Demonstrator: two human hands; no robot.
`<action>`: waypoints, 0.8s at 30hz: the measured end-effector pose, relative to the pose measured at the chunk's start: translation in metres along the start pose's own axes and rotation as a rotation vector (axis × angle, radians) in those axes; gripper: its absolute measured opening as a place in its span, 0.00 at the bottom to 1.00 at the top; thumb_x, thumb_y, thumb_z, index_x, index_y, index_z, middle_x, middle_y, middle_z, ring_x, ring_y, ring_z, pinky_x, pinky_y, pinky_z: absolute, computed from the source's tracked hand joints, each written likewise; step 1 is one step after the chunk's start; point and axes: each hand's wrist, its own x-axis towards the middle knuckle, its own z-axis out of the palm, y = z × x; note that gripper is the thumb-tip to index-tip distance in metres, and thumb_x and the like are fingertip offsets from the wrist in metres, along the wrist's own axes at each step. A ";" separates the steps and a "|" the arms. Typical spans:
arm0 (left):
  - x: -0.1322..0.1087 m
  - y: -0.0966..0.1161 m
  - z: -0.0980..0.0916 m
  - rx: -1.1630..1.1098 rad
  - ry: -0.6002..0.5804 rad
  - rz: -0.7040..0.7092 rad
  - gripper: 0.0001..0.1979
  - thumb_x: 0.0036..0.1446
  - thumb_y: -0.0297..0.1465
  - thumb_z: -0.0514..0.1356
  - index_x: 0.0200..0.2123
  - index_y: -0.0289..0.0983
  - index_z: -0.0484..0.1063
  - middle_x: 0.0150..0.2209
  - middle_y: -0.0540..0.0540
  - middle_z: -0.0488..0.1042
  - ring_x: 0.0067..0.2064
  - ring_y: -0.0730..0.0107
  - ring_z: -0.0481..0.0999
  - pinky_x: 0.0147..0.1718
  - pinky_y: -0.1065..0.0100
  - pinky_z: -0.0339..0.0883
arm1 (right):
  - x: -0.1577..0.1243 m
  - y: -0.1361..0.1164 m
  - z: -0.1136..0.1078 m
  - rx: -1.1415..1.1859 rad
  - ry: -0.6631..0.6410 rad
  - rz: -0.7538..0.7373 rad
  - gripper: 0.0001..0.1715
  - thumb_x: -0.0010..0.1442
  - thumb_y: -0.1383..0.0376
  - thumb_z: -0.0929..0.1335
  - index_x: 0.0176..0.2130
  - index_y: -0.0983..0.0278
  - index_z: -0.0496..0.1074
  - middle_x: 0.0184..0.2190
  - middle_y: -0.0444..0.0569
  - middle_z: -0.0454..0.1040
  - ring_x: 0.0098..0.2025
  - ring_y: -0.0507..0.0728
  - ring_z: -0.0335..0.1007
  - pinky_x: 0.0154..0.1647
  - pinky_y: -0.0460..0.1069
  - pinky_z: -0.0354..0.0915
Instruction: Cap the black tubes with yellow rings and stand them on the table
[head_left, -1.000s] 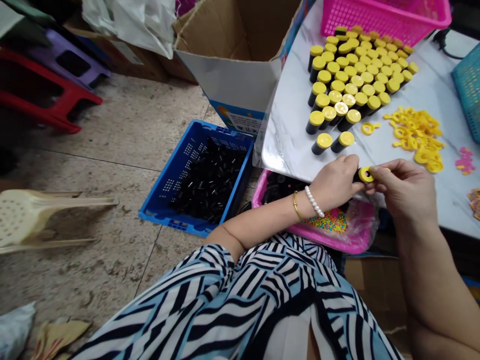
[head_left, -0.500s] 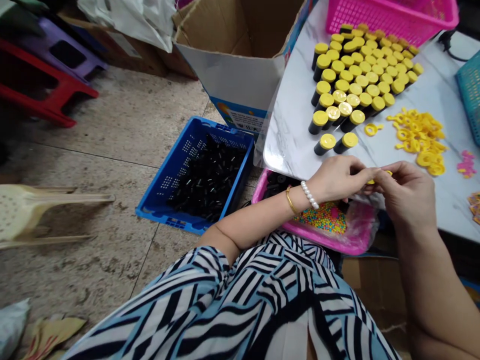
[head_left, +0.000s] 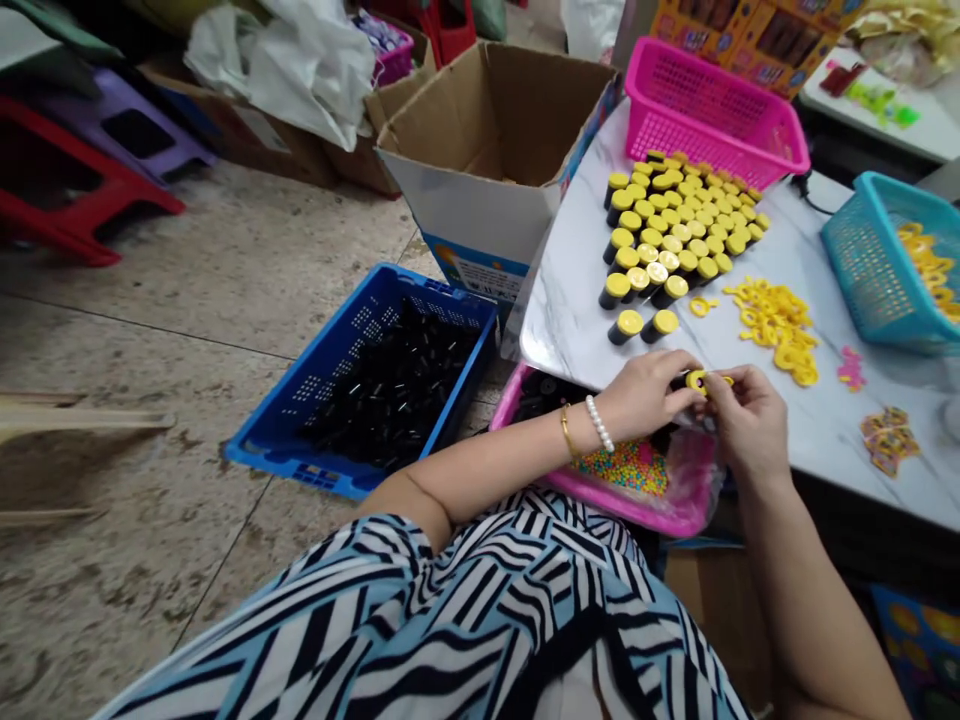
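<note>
My left hand, with a pearl bracelet at its wrist, is closed around a small black tube, mostly hidden by the fingers. My right hand pinches a yellow ring-shaped piece with a tab, held against the tube's end. Below both hands sits a pink tray with small colourful beads and dark parts. Beyond them, black tubes with yellow caps stand in a large group on the marbled table. Loose yellow ring pieces lie heaped to the right.
A pink basket and a teal basket stand on the table. Small pink pieces and printed stickers lie at the right. Left of the table are a blue crate of black tubes and an open cardboard box.
The view has shifted, so the table and its things appear lower and further left. The black tube and yellow ring now show between my hands, where only a bit of yellow showed before.
</note>
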 end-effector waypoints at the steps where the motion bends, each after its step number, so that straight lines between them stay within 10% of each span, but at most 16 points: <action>1: 0.000 0.000 0.001 0.019 0.023 0.005 0.10 0.66 0.33 0.64 0.48 0.35 0.73 0.45 0.43 0.80 0.44 0.71 0.79 0.48 0.65 0.73 | 0.001 -0.001 0.000 -0.003 0.000 -0.003 0.23 0.56 0.50 0.76 0.38 0.63 0.69 0.25 0.41 0.73 0.22 0.49 0.69 0.24 0.44 0.66; 7: 0.000 0.004 0.004 0.006 0.036 -0.065 0.19 0.64 0.37 0.66 0.53 0.32 0.74 0.45 0.42 0.82 0.42 0.68 0.80 0.44 0.66 0.71 | 0.007 -0.008 0.000 -0.081 0.038 0.018 0.22 0.53 0.51 0.78 0.36 0.63 0.72 0.27 0.43 0.75 0.24 0.50 0.70 0.22 0.44 0.67; 17: 0.022 0.007 -0.009 -0.354 -0.161 -0.431 0.12 0.69 0.37 0.59 0.34 0.37 0.72 0.26 0.51 0.78 0.25 0.76 0.75 0.29 0.71 0.70 | -0.009 -0.018 0.004 -0.050 -0.017 0.098 0.23 0.56 0.49 0.77 0.39 0.61 0.69 0.27 0.45 0.77 0.23 0.54 0.74 0.27 0.49 0.74; 24: 0.010 0.005 0.001 -0.124 -0.049 -0.224 0.08 0.70 0.35 0.58 0.41 0.37 0.72 0.40 0.45 0.80 0.41 0.70 0.80 0.42 0.67 0.74 | -0.010 -0.007 0.007 -0.046 0.026 0.083 0.22 0.58 0.49 0.76 0.39 0.61 0.69 0.25 0.42 0.74 0.23 0.51 0.70 0.24 0.45 0.69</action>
